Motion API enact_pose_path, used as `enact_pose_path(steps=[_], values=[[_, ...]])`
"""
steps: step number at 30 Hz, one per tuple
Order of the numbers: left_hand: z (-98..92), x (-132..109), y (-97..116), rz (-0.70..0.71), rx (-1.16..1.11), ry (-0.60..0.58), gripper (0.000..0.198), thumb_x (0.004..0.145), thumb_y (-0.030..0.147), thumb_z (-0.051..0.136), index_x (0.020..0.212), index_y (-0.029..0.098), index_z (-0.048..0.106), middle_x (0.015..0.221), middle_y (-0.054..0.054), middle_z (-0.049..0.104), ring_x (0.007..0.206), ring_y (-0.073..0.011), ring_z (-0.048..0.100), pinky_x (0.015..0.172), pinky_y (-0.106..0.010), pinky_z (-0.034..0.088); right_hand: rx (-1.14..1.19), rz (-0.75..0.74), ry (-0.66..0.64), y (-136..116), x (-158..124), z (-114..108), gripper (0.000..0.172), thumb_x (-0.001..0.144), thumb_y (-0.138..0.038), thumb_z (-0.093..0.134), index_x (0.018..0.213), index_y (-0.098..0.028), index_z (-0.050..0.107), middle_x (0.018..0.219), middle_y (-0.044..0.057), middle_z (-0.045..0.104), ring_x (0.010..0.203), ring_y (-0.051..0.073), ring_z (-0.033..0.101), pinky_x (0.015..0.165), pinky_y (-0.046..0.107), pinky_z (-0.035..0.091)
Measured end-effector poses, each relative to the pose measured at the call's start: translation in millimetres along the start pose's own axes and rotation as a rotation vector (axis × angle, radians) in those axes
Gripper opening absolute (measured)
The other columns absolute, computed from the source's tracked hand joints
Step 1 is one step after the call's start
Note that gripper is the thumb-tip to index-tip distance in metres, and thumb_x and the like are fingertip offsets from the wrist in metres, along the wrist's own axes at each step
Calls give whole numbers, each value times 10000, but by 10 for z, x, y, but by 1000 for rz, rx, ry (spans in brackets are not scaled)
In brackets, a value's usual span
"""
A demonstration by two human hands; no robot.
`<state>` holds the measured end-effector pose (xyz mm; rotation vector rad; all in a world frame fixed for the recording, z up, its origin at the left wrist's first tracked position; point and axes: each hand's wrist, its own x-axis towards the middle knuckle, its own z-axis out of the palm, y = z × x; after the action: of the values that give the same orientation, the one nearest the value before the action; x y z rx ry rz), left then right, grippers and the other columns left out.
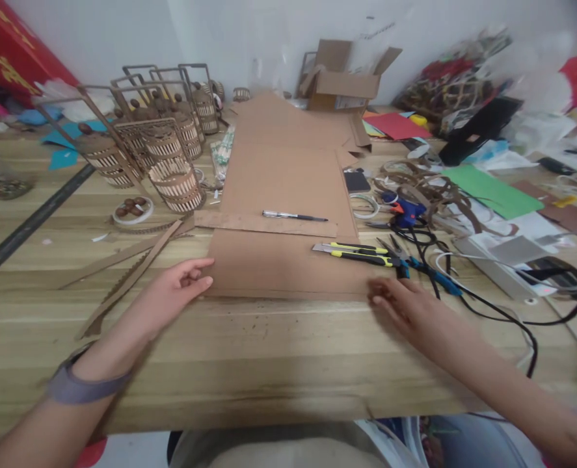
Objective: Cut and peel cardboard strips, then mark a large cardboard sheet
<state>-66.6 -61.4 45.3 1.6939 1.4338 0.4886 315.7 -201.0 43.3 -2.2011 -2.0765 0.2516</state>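
Note:
A brown cardboard sheet [278, 266] lies flat on the table in front of me, near a larger cardboard piece [288, 169]. At its left edge is my left hand [185, 283], index finger and thumb apart and reaching the edge, other fingers curled. My right hand [400, 305] is at the sheet's right corner, slightly blurred, its fingers bent together against the edge. Across the cardboard runs a narrow cardboard strip [249, 223] with a pen [293, 216] on it. Two yellow-and-black utility knives [356, 253] lie over the sheet's right side, close to the pliers [402, 260].
Several small bamboo baskets [175, 185] with tall handles stand at left, near a ring of brown beads [132, 209]. Cut cardboard scraps [127, 279] lie by my left forearm. At right are a blue glue gun [405, 211], black cables and a white power strip [497, 266]. An open box [344, 84] stands behind.

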Motion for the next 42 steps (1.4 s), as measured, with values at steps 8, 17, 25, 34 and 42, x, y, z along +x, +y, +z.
enact_pose_path(steps=[8, 17, 25, 34, 42], values=[[1, -14, 159, -149, -354, -163, 660, 643, 396, 757, 1249, 169, 628, 664, 32, 564, 611, -131, 499, 577, -248, 390, 862, 335, -22, 35, 84, -15, 539, 699, -587, 726, 1108, -241, 669, 905, 35, 677, 796, 203, 652, 698, 334, 563], [-14, -126, 149, -204, -427, -176, 647, 591, 392, 804, 1186, 179, 663, 652, 38, 570, 629, -124, 487, 579, -234, 367, 1465, 646, -146, -63, 103, -12, 360, 621, -201, 816, 969, -242, 733, 877, 7, 729, 819, 181, 730, 900, 325, 604], [-9, -200, 156, -251, -402, -185, 631, 590, 410, 828, 1166, 199, 679, 736, 21, 668, 700, -147, 578, 668, -249, 430, 1628, 645, -118, -109, 42, 102, 517, 520, -200, 929, 1006, -237, 756, 738, -2, 736, 708, 139, 716, 719, 206, 604], [54, -294, 50, -146, -292, -110, 671, 707, 460, 746, 1320, 228, 604, 1006, -41, 743, 979, -259, 664, 799, -315, 527, 1306, 408, -101, -61, -33, 153, 889, 675, -469, 846, 1446, -223, 478, 799, 39, 735, 797, 216, 708, 772, 333, 573], [21, -310, -27, -31, 27, -58, 845, 807, 596, 547, 1502, 146, 378, 883, -52, 773, 824, -241, 712, 790, -355, 555, 641, 178, 7, -5, -91, 151, 811, 888, -582, 543, 1540, -154, 318, 836, 87, 753, 729, 255, 704, 674, 356, 569]])
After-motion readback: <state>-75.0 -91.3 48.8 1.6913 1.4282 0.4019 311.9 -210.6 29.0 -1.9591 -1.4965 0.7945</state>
